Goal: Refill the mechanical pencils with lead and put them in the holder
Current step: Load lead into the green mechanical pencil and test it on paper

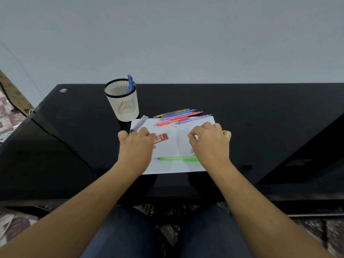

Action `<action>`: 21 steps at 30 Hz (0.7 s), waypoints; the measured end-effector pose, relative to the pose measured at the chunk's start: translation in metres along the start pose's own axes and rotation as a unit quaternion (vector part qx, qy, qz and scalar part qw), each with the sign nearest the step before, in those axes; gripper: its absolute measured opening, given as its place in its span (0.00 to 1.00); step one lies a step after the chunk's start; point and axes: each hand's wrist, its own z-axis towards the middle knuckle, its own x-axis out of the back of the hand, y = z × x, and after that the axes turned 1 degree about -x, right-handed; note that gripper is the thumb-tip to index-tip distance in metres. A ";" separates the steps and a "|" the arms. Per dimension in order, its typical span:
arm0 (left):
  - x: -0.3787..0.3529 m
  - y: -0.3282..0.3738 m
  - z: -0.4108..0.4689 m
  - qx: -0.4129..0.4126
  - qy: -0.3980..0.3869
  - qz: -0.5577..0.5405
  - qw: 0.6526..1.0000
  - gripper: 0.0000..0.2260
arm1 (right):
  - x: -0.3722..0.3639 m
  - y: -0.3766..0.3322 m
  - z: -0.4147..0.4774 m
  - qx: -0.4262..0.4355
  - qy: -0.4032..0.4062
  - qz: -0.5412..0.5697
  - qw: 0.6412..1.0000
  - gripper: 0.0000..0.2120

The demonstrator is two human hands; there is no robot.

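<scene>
**Lead pinched, green pencil flat on paper**

Green mechanical pencil [176, 159] lies flat on the white paper [167, 169], tip pointing left, between the wrists. Right hand [210, 144] is knuckles-up, thumb and forefinger pinching one thin lead [178, 129] that slants away to the left. Left hand [135, 146], blurred, curls its fingers over a red lead case [161, 137]. Coloured pencils [178, 115] bunch at the paper's far edge, with the mesh holder [122, 107] beside it.

Black table [260, 112]; on it mesh holder [124, 107], white paper sheet [178, 146], pencils [178, 114]
</scene>
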 end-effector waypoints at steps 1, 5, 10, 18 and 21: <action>-0.001 -0.004 0.000 0.024 -0.005 0.006 1.000 0.13 | -0.001 0.001 0.000 -0.001 0.004 -0.004 1.000 0.12; -0.006 -0.010 0.002 0.103 -0.033 0.012 0.994 0.08 | -0.002 0.000 0.000 -0.004 0.013 0.000 1.000 0.11; -0.011 -0.016 0.002 0.172 -0.071 0.006 0.983 0.06 | 0.002 -0.004 0.002 0.006 -0.003 0.000 1.000 0.12; -0.016 -0.019 0.004 0.191 -0.071 -0.005 0.979 0.10 | -0.002 -0.002 -0.001 0.011 -0.005 -0.008 1.000 0.12; -0.015 -0.017 0.004 0.178 -0.041 0.003 0.983 0.14 | -0.003 -0.001 -0.001 0.014 -0.010 -0.007 1.000 0.12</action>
